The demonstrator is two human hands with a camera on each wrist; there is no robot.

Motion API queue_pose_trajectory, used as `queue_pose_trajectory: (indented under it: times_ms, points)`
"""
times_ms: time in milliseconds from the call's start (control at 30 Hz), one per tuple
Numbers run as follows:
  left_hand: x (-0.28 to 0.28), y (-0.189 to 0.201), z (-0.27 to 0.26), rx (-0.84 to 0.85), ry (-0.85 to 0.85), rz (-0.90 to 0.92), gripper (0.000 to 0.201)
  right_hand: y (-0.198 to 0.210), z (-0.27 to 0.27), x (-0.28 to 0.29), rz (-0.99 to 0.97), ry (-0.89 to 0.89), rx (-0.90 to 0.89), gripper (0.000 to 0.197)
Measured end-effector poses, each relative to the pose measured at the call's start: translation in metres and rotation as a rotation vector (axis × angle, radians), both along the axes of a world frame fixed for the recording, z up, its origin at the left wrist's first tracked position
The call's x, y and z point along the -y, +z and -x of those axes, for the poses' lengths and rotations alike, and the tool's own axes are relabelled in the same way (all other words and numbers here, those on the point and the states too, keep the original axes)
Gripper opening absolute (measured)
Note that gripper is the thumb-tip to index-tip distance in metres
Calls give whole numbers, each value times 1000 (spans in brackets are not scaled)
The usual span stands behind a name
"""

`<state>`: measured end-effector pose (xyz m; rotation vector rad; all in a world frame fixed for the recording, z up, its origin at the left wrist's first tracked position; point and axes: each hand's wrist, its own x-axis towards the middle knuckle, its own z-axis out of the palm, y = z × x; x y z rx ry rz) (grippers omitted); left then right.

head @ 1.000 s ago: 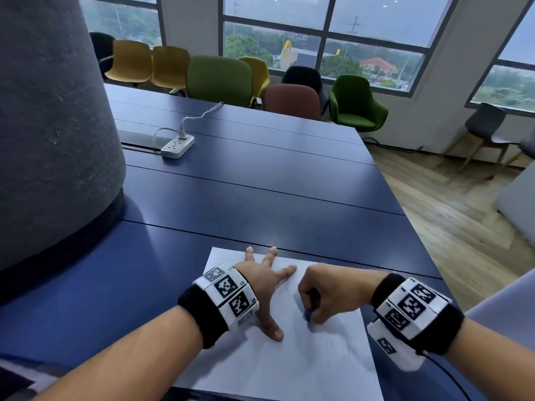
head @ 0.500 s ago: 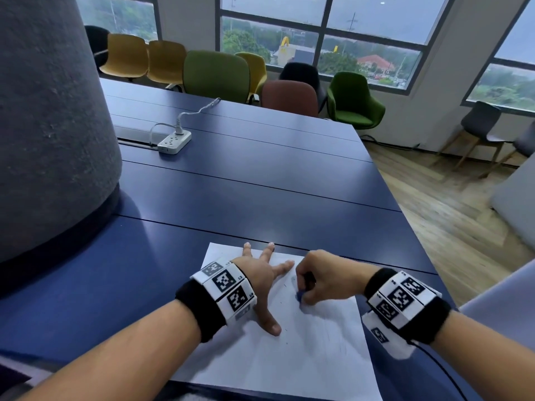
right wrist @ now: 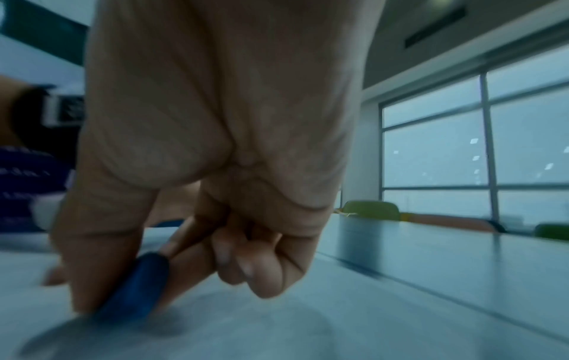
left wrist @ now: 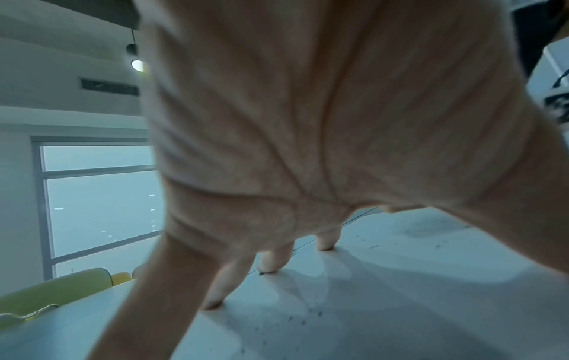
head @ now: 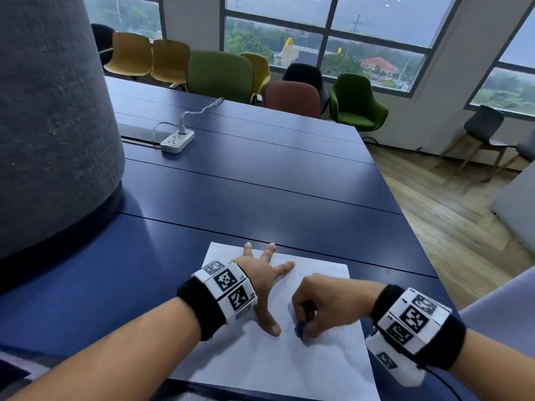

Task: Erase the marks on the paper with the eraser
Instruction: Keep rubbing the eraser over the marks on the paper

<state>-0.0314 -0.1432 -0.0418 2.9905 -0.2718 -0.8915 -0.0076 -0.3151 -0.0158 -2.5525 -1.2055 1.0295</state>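
A white sheet of paper (head: 278, 363) lies on the dark blue table (head: 260, 198) near its front edge. My left hand (head: 262, 280) presses flat on the sheet's upper left part, fingers spread and straight; in the left wrist view the fingertips (left wrist: 268, 266) touch the paper (left wrist: 385, 304). My right hand (head: 321, 306) pinches a blue eraser (head: 299, 329) between thumb and fingers and holds its tip against the paper just right of my left thumb. In the right wrist view the eraser (right wrist: 132, 289) meets the sheet (right wrist: 246, 328). Small dark specks (left wrist: 295, 319) dot the paper.
A large grey felt-covered column (head: 55, 111) stands on the table at the left. A white power strip (head: 177, 141) with its cable lies far back. Coloured chairs (head: 220, 72) line the far edge. The table's right edge drops to a wooden floor (head: 451, 227).
My right hand with the eraser has slid a little toward me and down the sheet from half a second ago. My left hand stays pressed on the paper.
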Motion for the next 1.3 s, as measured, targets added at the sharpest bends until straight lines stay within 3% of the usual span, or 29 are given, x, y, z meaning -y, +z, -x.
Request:
queue_pose_trajectory:
  times_ms: [100,233,400,533,700,833,900,1000,1133,1233,1300]
  points:
    - [-1,-1,0,2,7,2,137,1,-10,5,-38,-94,92,17]
    - [0,0,1,14,7,2,136,1,14,4,34,63,-79,11]
    - [0,-1,0,9,6,9,136,2,-7,8,-15,-62,110,12]
    - [0,0,1,17,2,0,136,0,17,4,15,63,-68,13]
    - [0,0,1,14,3,2,136,4,-8,7,-2,-74,99,15]
    - [0,0,1,7,5,6,137,1,9,8,40,17,-16,13]
    - [-1,1,1,7,-3,9,137,2,7,8,44,17,11,13]
    - [2,3,4,55,-70,1,131,3,-3,9,28,-17,97,14]
    - [6,6,6,27,-133,26,118,2,-9,12,14,-79,79,16]
    - [5,7,5,-7,-125,23,122,3,-12,12,-8,-107,151,17]
    - [4,4,7,-13,-120,30,130,4,-4,10,6,-56,106,17]
